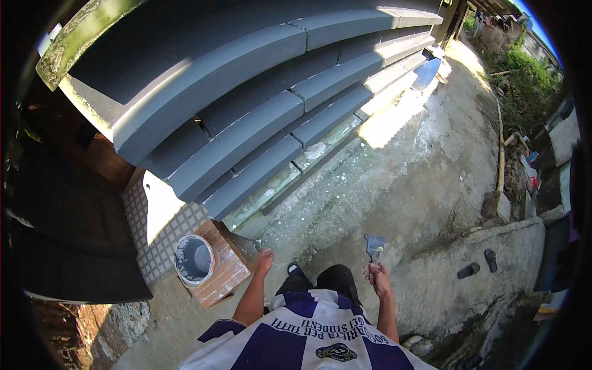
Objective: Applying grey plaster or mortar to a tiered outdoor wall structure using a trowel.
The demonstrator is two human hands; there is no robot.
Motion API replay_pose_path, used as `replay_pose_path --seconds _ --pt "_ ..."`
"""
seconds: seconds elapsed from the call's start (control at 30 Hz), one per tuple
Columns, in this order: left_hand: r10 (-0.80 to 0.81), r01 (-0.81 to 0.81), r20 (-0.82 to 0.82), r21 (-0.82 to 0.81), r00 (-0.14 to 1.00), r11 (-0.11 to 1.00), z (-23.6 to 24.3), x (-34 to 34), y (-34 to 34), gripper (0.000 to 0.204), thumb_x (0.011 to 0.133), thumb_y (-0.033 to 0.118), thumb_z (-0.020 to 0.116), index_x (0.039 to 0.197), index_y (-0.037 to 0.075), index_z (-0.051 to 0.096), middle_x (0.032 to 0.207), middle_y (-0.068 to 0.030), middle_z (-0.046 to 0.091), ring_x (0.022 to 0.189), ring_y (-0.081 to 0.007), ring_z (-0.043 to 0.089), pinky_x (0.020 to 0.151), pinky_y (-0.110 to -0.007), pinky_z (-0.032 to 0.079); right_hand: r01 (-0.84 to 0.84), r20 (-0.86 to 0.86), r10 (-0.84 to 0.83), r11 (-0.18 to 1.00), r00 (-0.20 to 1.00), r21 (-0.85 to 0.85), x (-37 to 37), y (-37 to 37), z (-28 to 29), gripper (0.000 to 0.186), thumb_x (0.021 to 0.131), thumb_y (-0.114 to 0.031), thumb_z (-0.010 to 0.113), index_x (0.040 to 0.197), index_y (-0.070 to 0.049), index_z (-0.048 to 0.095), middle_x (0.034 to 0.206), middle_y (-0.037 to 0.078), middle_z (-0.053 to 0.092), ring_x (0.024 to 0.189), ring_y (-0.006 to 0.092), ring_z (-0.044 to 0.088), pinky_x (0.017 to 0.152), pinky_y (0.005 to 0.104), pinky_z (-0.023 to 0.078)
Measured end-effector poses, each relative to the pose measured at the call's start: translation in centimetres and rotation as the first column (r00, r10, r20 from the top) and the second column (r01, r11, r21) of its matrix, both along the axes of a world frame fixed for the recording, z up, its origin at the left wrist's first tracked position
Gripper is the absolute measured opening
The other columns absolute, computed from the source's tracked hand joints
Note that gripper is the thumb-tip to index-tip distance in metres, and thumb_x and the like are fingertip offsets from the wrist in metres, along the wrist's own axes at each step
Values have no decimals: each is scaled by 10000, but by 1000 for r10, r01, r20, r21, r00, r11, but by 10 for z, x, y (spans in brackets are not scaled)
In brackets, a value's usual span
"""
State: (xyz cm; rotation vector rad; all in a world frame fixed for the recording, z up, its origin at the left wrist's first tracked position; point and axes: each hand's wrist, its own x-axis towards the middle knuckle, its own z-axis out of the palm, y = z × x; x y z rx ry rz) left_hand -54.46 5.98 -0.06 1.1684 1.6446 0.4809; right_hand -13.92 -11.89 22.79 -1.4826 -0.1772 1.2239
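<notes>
My right hand (380, 279) is closed round the handle of a paintbrush (374, 244). Its wide, grey-coated head points away from me, above the concrete ground. My left hand (264, 259) hangs on the other side of my body with its fingers curled in, and nothing shows in it. To the left of that hand, a bucket (195, 261) smeared with grey paint stands on a brown tiled block (229, 265). Ahead rise the grey-painted steps (246, 132); the lowest ledge (271, 192) is bare and pale with white patches.
Rough concrete ground (407, 179) runs up to the right, speckled with white spots. A blue object (427, 74) stands by the far end of the steps. Dark sandals (468, 270) lie on a concrete slab at right. A bamboo pole (501, 148) lies along the path's edge.
</notes>
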Motion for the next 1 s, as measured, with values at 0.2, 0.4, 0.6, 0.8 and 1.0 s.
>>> replay_pose_path --seconds 0.2,0.4,0.6,0.8,1.0 --pt "316 -307 128 -81 940 948 0 -18 -22 520 905 183 671 1383 116 478 1045 -109 668 957 -239 648 760 -389 538 -478 449 418 878 790 24 11 168 32 406 998 -120 517 1404 -118 519 758 -64 482 584 45 368 518 213 337" --pt "793 -702 124 -397 597 591 12 -37 -137 537 912 201 622 1375 232 352 1266 -106 580 1004 -318 621 769 -483 488 -526 428 384 800 818 287 -20 356 78 453 1019 -196 525 1457 -95 467 737 -83 400 603 34 360 515 203 309" --pt "977 -848 31 -490 213 201 30 22 -211 391 946 284 583 1310 200 467 1264 -91 603 1078 -353 605 820 -515 499 -438 780 11 832 626 340 -100 454 94 407 980 -95 524 1379 -15 519 894 219 665 738 344 616 706 391 486" --pt "716 -618 289 -365 636 696 11 94 -252 354 981 291 490 1297 139 541 1316 -105 609 1137 -362 604 844 -517 497 -893 676 588 349 444 283 -134 398 93 391 975 -146 582 1347 -28 559 741 119 619 642 140 517 635 311 454" --pt "23 -108 -280 -292 960 950 -2 100 -243 332 973 298 492 1175 69 621 1260 -127 643 1125 -359 605 869 -483 489 -721 527 510 594 680 356 -41 478 91 355 981 -138 584 1315 -17 594 747 -40 549 615 60 454 541 250 398"
